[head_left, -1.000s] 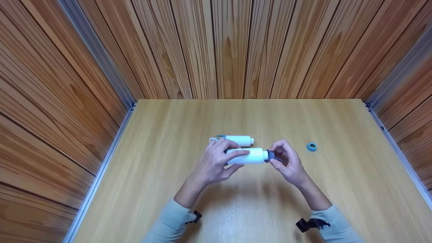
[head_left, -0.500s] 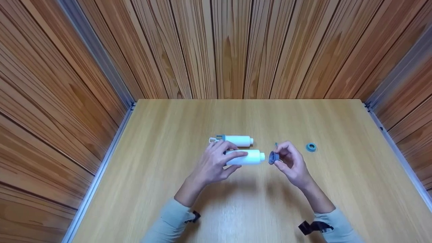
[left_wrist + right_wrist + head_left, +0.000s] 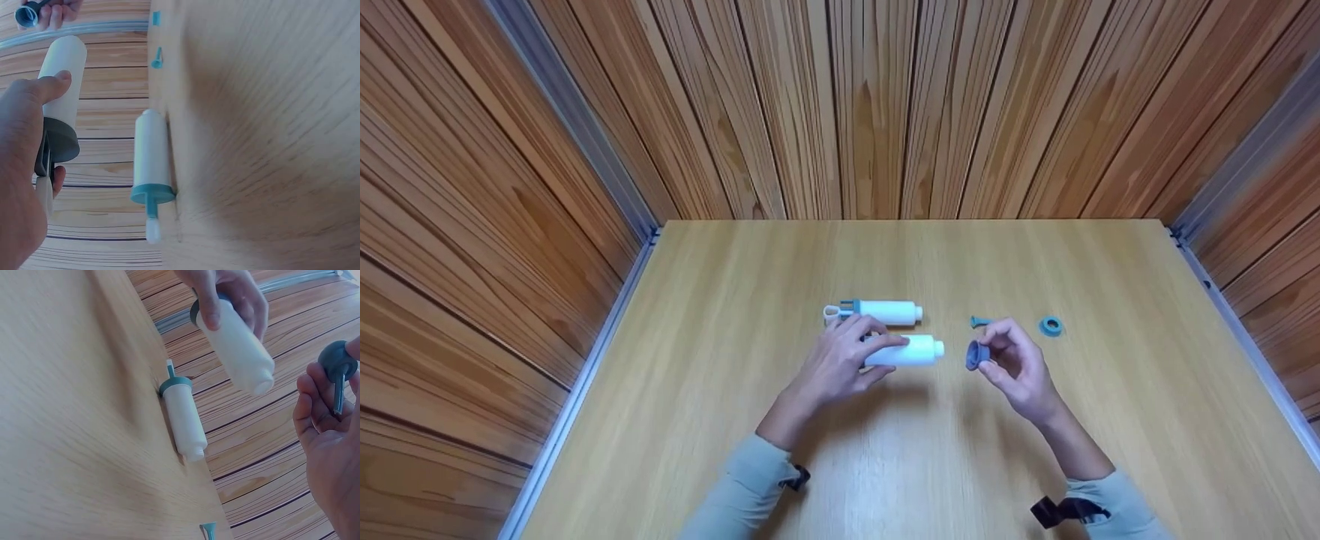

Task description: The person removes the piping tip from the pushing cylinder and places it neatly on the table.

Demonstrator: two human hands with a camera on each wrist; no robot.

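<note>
My left hand [image 3: 840,360] grips a white plastic syringe-like tube [image 3: 911,350], thumb along its side in the left wrist view. A dark grey-blue collar [image 3: 61,139] rings its handle end, and its narrow bare neck points right. To the right of that neck, apart from it, my right hand [image 3: 1020,371] pinches a grey-blue nozzle cap [image 3: 977,355] between thumb and fingers. The cap's round body and thin spout [image 3: 339,391] show in the right wrist view. Its hollow side faces the tube.
A second white syringe-like tube [image 3: 889,312] with a teal collar lies on the table just behind the held one. Farther right lie a small teal nozzle [image 3: 979,322] and a teal ring cap [image 3: 1051,326]. Wooden plank walls [image 3: 877,112] enclose the table [image 3: 735,270].
The nozzle cap has come away from the tube's neck and moved right with my right hand. The small teal nozzle behind that hand has come into view. My left hand has barely moved.
</note>
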